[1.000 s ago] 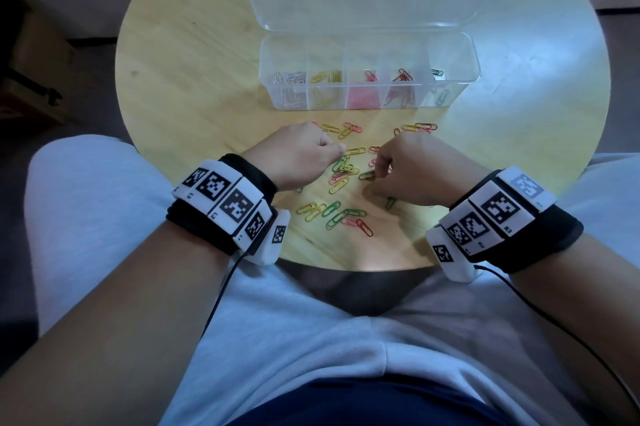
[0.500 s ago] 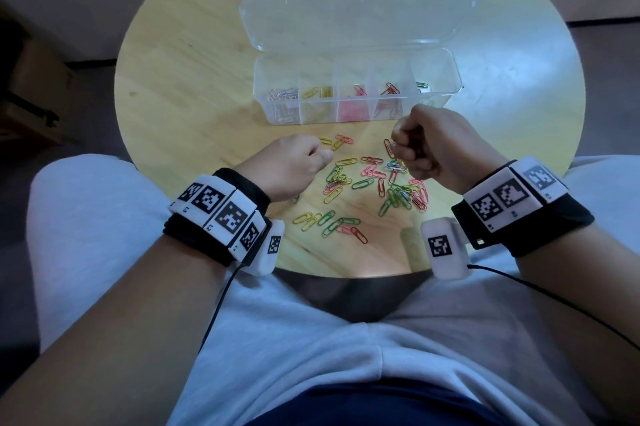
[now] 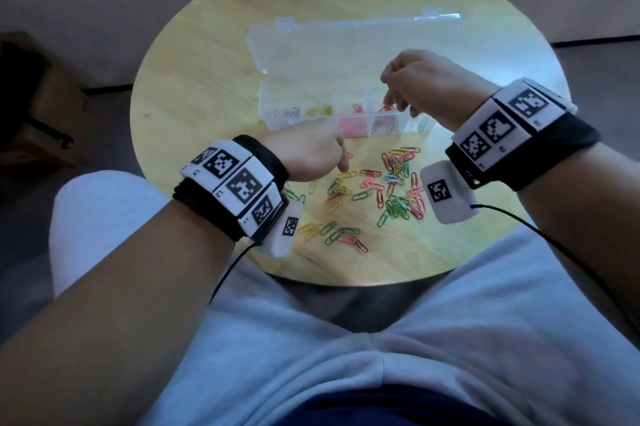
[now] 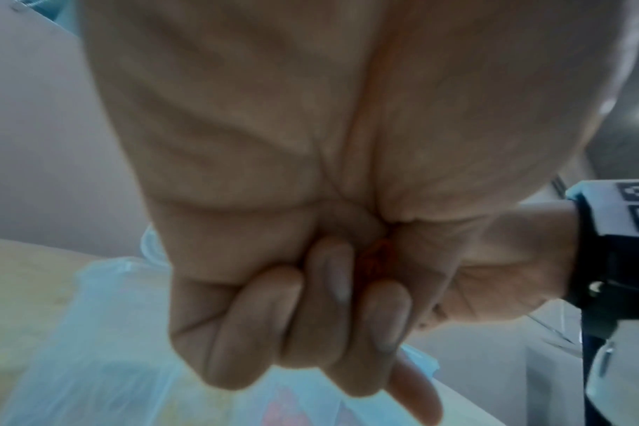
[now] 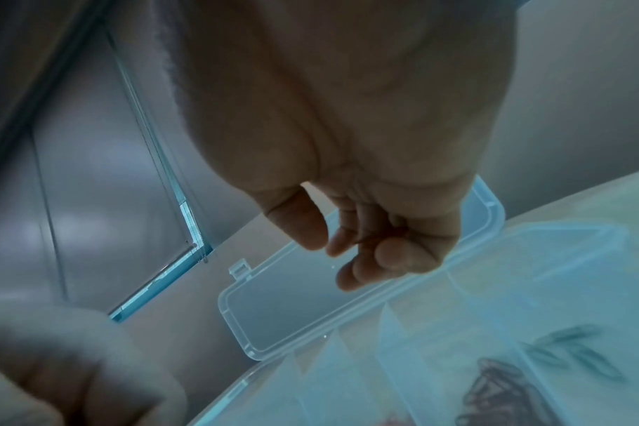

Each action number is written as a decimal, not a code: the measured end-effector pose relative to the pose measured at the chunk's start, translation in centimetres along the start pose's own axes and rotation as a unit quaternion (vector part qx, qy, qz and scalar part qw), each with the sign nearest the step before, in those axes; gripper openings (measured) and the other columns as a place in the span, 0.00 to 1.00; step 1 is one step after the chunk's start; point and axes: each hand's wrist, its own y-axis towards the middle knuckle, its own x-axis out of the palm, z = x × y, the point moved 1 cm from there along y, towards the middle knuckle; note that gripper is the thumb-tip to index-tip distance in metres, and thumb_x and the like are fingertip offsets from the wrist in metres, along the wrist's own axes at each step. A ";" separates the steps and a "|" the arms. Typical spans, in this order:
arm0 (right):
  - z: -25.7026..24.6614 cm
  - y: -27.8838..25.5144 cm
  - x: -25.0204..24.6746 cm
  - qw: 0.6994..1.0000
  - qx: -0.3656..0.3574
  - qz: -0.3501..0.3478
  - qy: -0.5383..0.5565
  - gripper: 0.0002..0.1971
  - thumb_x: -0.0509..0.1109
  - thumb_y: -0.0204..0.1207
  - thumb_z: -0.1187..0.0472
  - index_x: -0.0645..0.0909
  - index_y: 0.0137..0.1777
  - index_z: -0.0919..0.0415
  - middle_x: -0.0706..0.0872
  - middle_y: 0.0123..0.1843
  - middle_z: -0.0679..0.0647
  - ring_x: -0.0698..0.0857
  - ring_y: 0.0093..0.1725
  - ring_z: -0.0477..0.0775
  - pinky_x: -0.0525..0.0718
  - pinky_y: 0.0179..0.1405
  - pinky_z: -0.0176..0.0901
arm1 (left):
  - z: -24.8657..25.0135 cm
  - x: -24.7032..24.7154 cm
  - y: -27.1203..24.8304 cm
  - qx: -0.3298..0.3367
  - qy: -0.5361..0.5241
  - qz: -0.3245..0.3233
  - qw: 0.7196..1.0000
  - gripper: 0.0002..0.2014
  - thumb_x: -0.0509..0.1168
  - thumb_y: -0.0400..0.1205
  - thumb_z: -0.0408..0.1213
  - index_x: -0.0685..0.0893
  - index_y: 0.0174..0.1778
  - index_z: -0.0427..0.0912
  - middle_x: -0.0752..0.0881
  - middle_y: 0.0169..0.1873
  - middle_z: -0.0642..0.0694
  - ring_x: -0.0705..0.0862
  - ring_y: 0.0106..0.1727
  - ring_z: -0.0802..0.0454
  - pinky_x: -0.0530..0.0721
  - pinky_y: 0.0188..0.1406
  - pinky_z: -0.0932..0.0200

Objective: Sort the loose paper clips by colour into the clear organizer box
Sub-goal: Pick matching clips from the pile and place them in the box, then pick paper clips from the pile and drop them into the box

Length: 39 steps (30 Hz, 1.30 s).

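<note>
right hand (image 3: 420,86) raised above the clear organizer box (image 3: 346,103), fingers (image 5: 362,273) curled loosely downward around a reddish paper clip (image 5: 369,235) over the compartment of red clips (image 5: 500,386). left hand (image 3: 304,151) low, just in front of the box, fingers (image 4: 329,302) clenched on something reddish, forefinger extended down toward the loose paper clips (image 3: 398,183) scattered on the round wooden table (image 3: 194,106) beneath and beside it.

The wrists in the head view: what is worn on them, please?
Both forearms are bare, without sleeves. Each wrist has a black band carrying white blocks with black square-pattern markers. A small white marked box hangs under each wrist, and a thin black cable leaves it.
</note>
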 end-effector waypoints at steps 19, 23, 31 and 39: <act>5.8 -2.6 -0.1 0.974 -0.034 0.146 0.167 0.13 0.65 0.78 0.48 0.75 0.61 0.46 0.85 0.53 0.50 0.85 0.57 0.49 0.81 0.65 0.58 | 6.6 -4.7 5.0 0.072 0.126 0.106 0.984 0.15 0.59 0.85 0.30 0.91 0.47 0.49 0.82 0.33 0.58 0.82 0.41 0.53 0.74 0.32 0.62; 5.8 -2.8 -0.8 0.957 -0.056 0.202 0.202 0.12 0.65 0.77 0.49 0.76 0.59 0.47 0.84 0.51 0.48 0.85 0.56 0.50 0.81 0.65 0.57 | 8.0 -4.3 7.1 0.080 0.092 0.154 0.981 0.11 0.64 0.84 0.31 0.92 0.50 0.45 0.85 0.36 0.53 0.84 0.43 0.54 0.76 0.36 0.62; 6.0 -3.1 -0.9 0.945 -0.103 0.230 0.208 0.07 0.64 0.78 0.52 0.77 0.55 0.47 0.84 0.49 0.45 0.85 0.54 0.49 0.83 0.57 0.50 | 8.0 -1.2 9.7 0.047 0.099 0.157 0.982 0.15 0.66 0.83 0.47 0.87 0.55 0.39 0.88 0.47 0.44 0.85 0.51 0.47 0.79 0.43 0.55; 5.6 -4.3 -1.4 0.960 -0.171 0.172 0.140 0.07 0.66 0.76 0.65 0.83 0.46 0.53 0.88 0.39 0.48 0.88 0.38 0.48 0.83 0.41 0.39 | 7.1 -1.7 5.9 0.104 0.055 0.189 0.975 0.11 0.64 0.81 0.43 0.89 0.54 0.48 0.88 0.48 0.50 0.85 0.52 0.51 0.83 0.53 0.55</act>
